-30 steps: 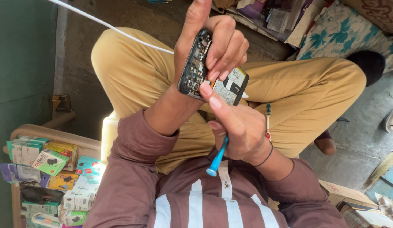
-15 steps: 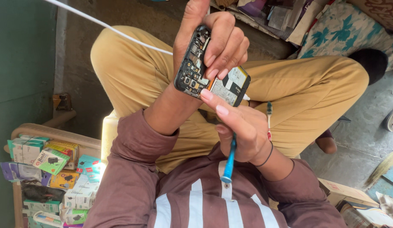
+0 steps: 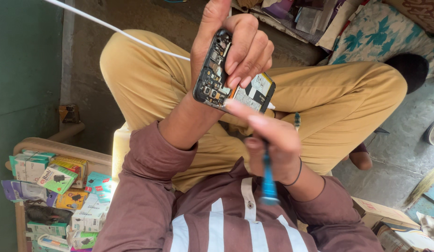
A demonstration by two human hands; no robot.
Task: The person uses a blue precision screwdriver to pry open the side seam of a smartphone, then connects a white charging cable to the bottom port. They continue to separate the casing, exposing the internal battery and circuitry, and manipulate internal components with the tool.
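Observation:
My left hand (image 3: 240, 46) grips an opened black phone (image 3: 211, 81) with its back cover off, circuit boards and a battery with a white label (image 3: 256, 91) exposed. The fingers wrap over the phone's upper half. Just below it, my right hand (image 3: 275, 140) holds a blue-handled screwdriver (image 3: 269, 186), handle hanging down toward my striped maroon shirt. The right index fingertip touches the phone's lower edge by the battery. The screwdriver tip is hidden behind the hand.
I sit cross-legged in tan trousers (image 3: 147, 79). A white cable (image 3: 119, 30) runs across the left knee. Several small colourful boxes (image 3: 58, 186) fill a rack at lower left. A teal-patterned cushion (image 3: 380, 32) lies upper right, a cardboard box (image 3: 380, 210) lower right.
The screwdriver handle has swung from pointing down-left to hanging nearly straight down. The right index finger stays against the phone, which the left hand keeps in place.

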